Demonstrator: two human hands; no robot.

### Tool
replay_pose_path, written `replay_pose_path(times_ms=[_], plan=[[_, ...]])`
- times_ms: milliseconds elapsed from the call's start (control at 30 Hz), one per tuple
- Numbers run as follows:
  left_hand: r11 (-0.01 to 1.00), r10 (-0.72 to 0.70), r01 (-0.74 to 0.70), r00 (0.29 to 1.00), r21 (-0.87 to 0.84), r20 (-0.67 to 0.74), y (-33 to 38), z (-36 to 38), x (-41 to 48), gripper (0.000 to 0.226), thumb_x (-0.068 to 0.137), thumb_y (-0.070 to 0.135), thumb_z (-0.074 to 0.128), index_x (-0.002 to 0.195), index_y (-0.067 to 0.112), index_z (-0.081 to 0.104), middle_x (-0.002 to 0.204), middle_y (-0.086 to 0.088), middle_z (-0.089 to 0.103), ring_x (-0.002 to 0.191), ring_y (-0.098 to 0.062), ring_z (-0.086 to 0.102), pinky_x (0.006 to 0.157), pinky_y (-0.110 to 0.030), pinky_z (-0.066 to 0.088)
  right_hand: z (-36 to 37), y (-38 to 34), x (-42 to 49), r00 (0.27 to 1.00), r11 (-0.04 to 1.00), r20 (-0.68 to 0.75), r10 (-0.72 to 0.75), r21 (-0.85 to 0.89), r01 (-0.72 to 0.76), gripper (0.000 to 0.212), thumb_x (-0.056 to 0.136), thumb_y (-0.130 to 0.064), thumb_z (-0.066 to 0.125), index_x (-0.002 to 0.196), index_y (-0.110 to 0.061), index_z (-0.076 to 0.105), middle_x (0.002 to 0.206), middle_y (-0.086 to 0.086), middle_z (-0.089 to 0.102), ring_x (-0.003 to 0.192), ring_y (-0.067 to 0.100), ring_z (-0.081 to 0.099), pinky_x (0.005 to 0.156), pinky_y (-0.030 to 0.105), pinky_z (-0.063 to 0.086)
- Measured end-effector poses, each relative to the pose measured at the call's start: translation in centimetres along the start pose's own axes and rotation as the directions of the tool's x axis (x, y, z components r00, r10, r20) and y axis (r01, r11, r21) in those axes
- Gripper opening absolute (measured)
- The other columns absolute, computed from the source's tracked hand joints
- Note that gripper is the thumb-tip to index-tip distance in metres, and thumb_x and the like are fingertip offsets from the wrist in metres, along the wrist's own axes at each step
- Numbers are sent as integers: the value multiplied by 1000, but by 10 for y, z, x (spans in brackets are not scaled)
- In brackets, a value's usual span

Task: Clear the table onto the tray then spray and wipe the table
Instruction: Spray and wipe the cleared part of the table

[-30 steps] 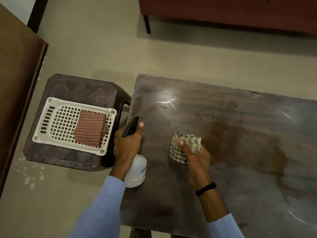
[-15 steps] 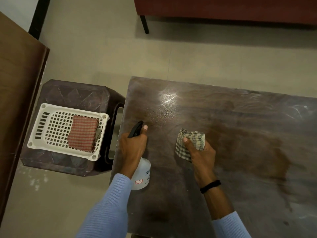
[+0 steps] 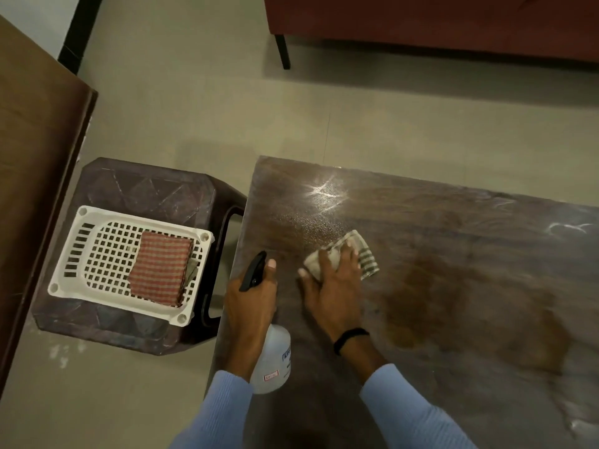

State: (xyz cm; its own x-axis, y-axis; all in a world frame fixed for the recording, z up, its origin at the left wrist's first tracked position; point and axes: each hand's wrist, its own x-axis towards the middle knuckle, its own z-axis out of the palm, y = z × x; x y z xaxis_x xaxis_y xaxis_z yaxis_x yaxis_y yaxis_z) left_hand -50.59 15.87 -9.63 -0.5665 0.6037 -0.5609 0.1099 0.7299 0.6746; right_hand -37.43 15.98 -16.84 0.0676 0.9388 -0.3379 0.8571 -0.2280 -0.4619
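The checked cloth (image 3: 368, 259) lies on the desk (image 3: 470, 286) under the right hand (image 3: 334, 286), whose fingers (image 3: 351, 252) are spread flat and press it down. The left hand (image 3: 249, 303) curls its fingers round the spray bottle (image 3: 272, 361) at the desk's left edge.

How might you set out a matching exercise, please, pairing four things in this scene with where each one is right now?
Things:
1. spray bottle
2. grey checked cloth
3. white tray
4. red checked cloth

Places:
A. on top of the stool
B. pressed onto the table under the right hand
C. gripped in the left hand
D. lying inside the white tray

Pairs: 1-C, 2-B, 3-A, 4-D
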Motion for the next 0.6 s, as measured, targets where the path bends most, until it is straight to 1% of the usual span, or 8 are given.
replay_pose_path(times_ms=[33,67,167,300,400,467,500,600], plan=[[1000,-5,5,1000,2,-5,-3,-1,2,38,93,40,69,74,7,72,67,-20,69,52,-25,61,56,-38,55,12,-5,-2,999,998,23,-33,-61,35,68,95,-66,41,152,-30,34,166,21,6,153,41,2,124,55,11],[1000,-19,19,1000,2,-12,-5,-4,4,37,93,40,69,73,9,72,66,-18,69,55,-27,64,61,-42,58,21,-9,-1,999,994,15,-47,-99,48,68,94,-68,39,151,-32,35,166,22,4,153,43,-2,123,57,7],[995,-100,100,994,5,-41,-19,-8,16,36,89,46,72,71,14,74,65,-8,71,64,-29,69,73,-50,62,32,-16,23,997,988,-60,-56,-149,47,57,95,-62,41,144,-33,45,166,19,10,151,46,6,121,61,9],[993,-121,120,991,-18,-48,-39,-13,24,36,86,50,73,74,16,76,71,-7,73,74,-33,71,81,-55,60,32,-51,102,985,980,-117,-129,-167,109,64,100,-55,35,155,-25,27,166,13,15,152,39,12,123,56,12],[997,-65,62,995,-43,-73,-50,-17,27,33,86,45,75,75,14,76,65,-9,70,70,-37,71,76,-56,60,35,-81,152,976,988,-174,-132,-99,116,67,101,-46,34,158,-14,19,167,12,11,154,31,10,125,49,12],[999,-21,17,995,-38,-102,-53,-24,27,31,88,39,74,74,11,76,61,-10,69,64,-35,69,70,-54,60,43,-86,134,976,983,-134,-174,-83,164,68,102,-39,36,159,-10,12,168,13,8,155,28,8,126,46,10],[999,-9,4,993,-42,-115,-53,-27,27,30,89,36,74,73,10,76,61,-10,69,63,-34,69,69,-52,60,49,-83,106,966,967,-77,-247,-74,242,68,102,-36,36,160,-11,9,168,12,7,155,27,7,127,44,8],[998,-48,43,993,-47,-105,-53,-37,26,26,91,33,73,72,16,75,61,-5,69,65,-30,70,69,-44,59,68,-62,-8,883,883,114,-456,-65,465,61,105,-36,36,159,-15,19,167,3,9,155,21,9,125,49,17]])
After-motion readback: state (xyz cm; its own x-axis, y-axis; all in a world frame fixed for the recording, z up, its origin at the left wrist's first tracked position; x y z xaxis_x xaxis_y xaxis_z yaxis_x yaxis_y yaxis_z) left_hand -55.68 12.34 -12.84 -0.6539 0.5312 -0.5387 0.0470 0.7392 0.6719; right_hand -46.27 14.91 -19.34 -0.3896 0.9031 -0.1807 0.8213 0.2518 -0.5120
